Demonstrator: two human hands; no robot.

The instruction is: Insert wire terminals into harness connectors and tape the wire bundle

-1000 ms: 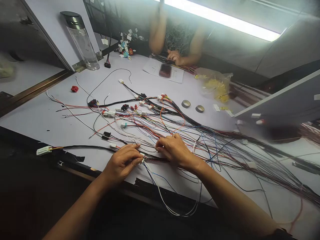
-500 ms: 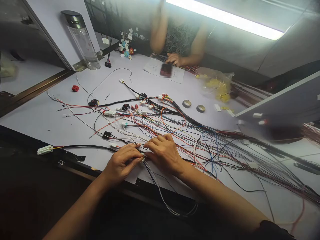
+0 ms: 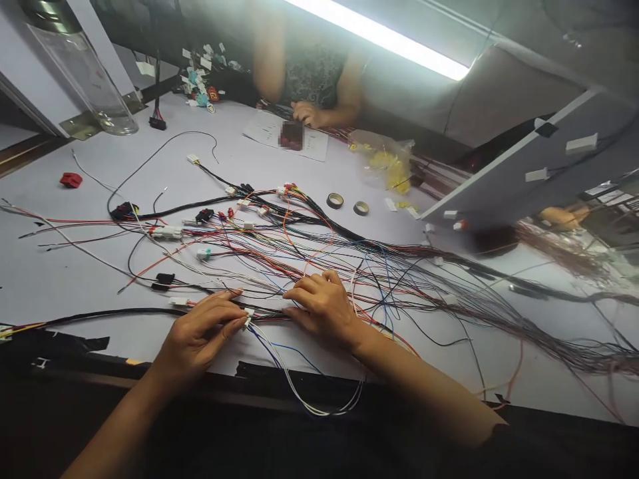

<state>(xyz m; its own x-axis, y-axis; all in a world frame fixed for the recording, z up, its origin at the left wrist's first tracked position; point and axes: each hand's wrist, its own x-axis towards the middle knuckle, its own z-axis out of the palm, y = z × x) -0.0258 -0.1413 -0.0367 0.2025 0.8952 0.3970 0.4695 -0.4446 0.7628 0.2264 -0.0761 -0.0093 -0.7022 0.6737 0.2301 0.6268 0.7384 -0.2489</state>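
My left hand (image 3: 200, 332) pinches a small white connector (image 3: 248, 314) at the near edge of the white table (image 3: 60, 273). White, blue and black wires loop from the connector down over the table's dark front edge. My right hand (image 3: 322, 306) lies just right of it, fingers curled over a dark bundle of wires (image 3: 269, 313) and pressing it to the table. A wide spread of coloured harness wires (image 3: 349, 259) with small white and black plugs fans out beyond both hands.
Across the table a person's hand (image 3: 307, 114) rests on a sheet of paper (image 3: 284, 136). Two tape rolls (image 3: 335, 200) lie mid-table beside a clear bag of yellow parts (image 3: 382, 159). A clear bottle (image 3: 84, 80) stands far left, near a red clip (image 3: 70, 179). A grey board (image 3: 524, 173) slants in at right.
The view has shifted right and down. My right hand slid left along the wires until it nearly met my left hand, which kept its pinch on the connector.
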